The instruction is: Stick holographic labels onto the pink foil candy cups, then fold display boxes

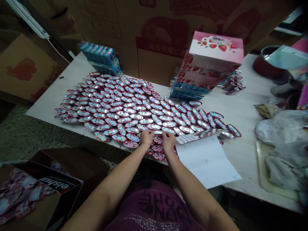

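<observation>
My left hand, a bracelet at its wrist, is closed in a pinch at the front of the packed rows. Facing it, my right hand pinches too, its fingertips close by. Between them lies a shiny silver oval label, with the fingers at its two ends. Around the hands many small oval cases stand close together, most with silvery, rainbow-glinting tops and red rims. Below the hands a few show pink tops. A white sheet with pale strips at its upper corner lies beside my right hand.
Pink strawberry-printed boxes are stacked over blue packs at the back; more blue packs stand at back left. A large carton walls the far side. Plastic bags and a tray lie right. An open carton sits lower left.
</observation>
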Demonstrator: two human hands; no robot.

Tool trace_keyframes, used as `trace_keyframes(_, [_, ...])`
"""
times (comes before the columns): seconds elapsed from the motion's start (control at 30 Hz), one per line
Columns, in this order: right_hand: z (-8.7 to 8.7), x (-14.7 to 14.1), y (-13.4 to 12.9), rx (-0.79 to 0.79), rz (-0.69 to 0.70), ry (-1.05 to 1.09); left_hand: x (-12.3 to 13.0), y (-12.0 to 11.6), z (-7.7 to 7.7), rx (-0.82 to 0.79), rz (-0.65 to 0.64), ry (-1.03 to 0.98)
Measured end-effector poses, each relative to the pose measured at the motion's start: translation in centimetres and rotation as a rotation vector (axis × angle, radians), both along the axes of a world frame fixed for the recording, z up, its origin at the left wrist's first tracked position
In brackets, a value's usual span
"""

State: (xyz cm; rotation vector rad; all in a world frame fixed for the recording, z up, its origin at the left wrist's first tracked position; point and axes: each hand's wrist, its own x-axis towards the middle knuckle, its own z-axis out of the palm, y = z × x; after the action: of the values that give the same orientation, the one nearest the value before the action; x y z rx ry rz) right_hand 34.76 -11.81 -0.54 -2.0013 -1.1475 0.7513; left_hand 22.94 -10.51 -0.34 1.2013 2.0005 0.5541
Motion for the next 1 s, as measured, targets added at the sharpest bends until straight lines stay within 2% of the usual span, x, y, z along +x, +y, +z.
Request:
trace_keyframes(0.13, [0.0, -0.4, 0.4, -0.056, 0.106, -0.193, 0.4, 0.2, 0.2, -0.038, -0.061, 0.166])
trace_keyframes(0.33, [0.6, -0.2, 0.3, -0.134, 0.18, -0.36, 0.5, 0.2, 0.9, -0.099, -0.107, 0.323])
trace_keyframes(0.4, [0.9, 0.3, 0.1, -0.107, 0.305, -0.449, 0.2, -0.3, 1.4, -0.024, -0.191, 0.356])
trace_keyframes(0.47, [1.2, 0.6, -0.4, -0.106, 0.489, -0.575, -0.3, -1.1, 1.7, 0.055, -0.358, 0.391])
trace_keyframes(0.57, [2.0, 0.4, -1.1, -0.178, 0.695, -0.749, -0.9, -2.1, 2.1, 0.041, -0.554, 0.487])
trace_keyframes(0.63, [3.4, 0.4, -1.4, -0.178, 0.792, -0.786, -0.8, -2.4, 2.3, 0.015, -0.589, 0.521])
trace_keyframes(0.7, [5.4, 1.1, -1.2, -0.083, 0.869, -0.766, 0.0, -2.2, 2.6, 0.077, -0.578, 0.473])
trace_keyframes(0.8, [8.5, 5.1, 0.2, 0.111, 0.863, -0.762, 3.1, -0.8, 3.1, 0.243, -0.562, 0.284])
trace_keyframes(0.87, [9.4, 9.4, 1.7, 0.114, 0.8, -0.82, 5.8, 0.3, 3.4, 0.275, -0.604, 0.174])
trace_keyframes(0.9, [9.4, 11.7, 2.4, 0.079, 0.792, -0.852, 7.2, 0.8, 3.4, 0.259, -0.648, 0.144])
trace_keyframes(1.0, [7.4, 17.5, 3.5, -0.033, 0.944, -0.922, 10.7, 1.4, 3.1, 0.184, -0.785, 0.174])
